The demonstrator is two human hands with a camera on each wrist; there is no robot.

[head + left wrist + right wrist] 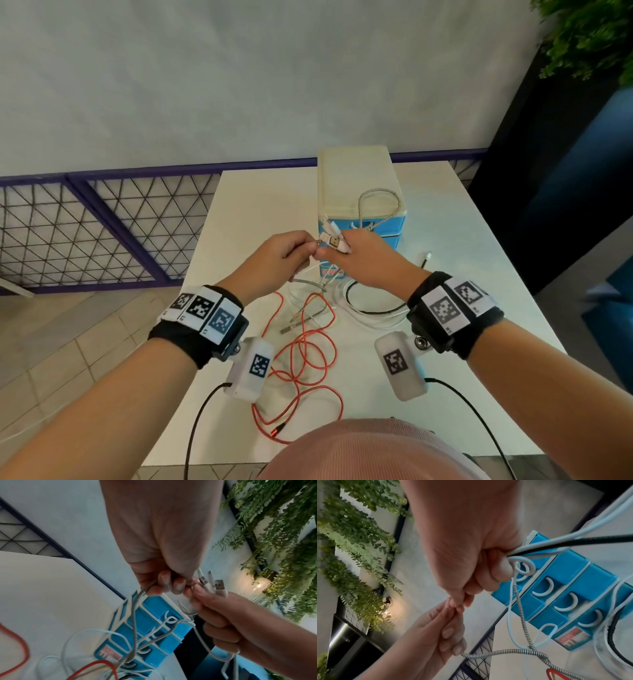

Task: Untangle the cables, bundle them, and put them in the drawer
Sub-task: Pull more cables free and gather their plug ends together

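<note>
Both hands work mid-untangle above the surface: left hand pinches the braided cable, right hand grips the plugs; next, tease that strand free.

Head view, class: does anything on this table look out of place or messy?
Yes. The orange cable sprawls in loose overlapping loops on the table, crossing a braided cable. White and black cables lie mixed beside it. The drawer unit looks shut. Both hands grip cable ends.
</note>
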